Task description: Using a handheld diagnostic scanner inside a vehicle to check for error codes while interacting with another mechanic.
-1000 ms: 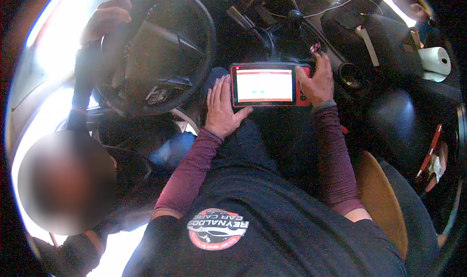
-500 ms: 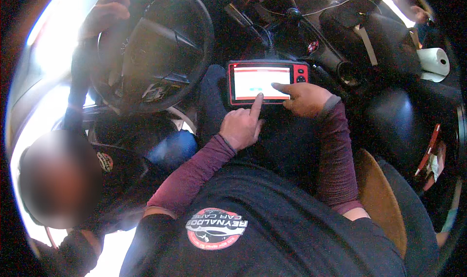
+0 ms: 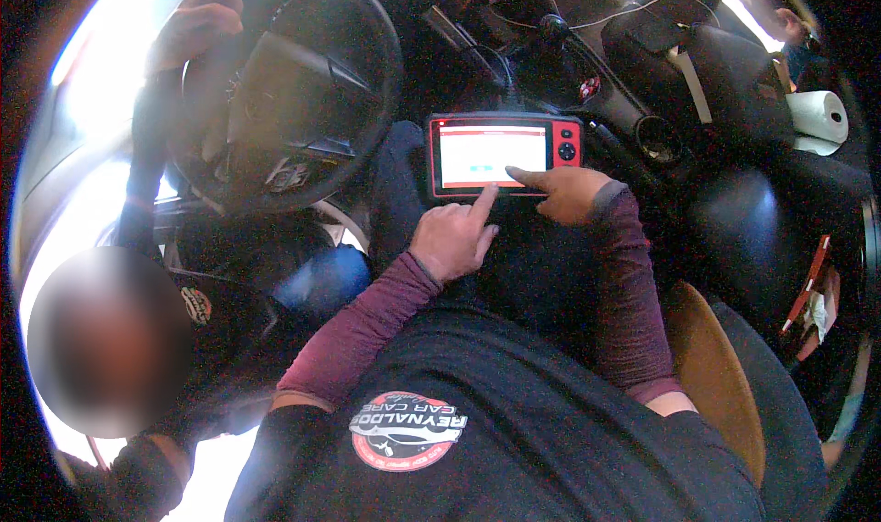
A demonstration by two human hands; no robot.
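A red and black car diagnostic scan tool [image 3: 564, 177] lies across my lap with its screen lit white and red. A dark cable runs from its top edge. My left hand [image 3: 450, 239] reaches to its lower edge, index finger stretched out at the screen's bottom and the other fingers partly curled. From the right, my right hand [image 3: 571, 195] points its index finger over the lower right part of the screen. Neither hand holds anything; whether the fingertips touch the glass, I cannot tell. Maroon sleeves cover both my forearms.
At the left, another person's hand [image 3: 206, 22] rests at the rim of the steering wheel [image 3: 393, 72]. A gear lever [image 3: 553, 28] stands beyond the tool. Farther right are a dark bag [image 3: 730, 72] and a white paper roll [image 3: 817, 118]. Another hand [image 3: 787, 27] shows top right.
My right index fingertip has shifted slightly left and nearer to me over the screen. My left fingertip has drawn back a little toward the tool's lower edge.
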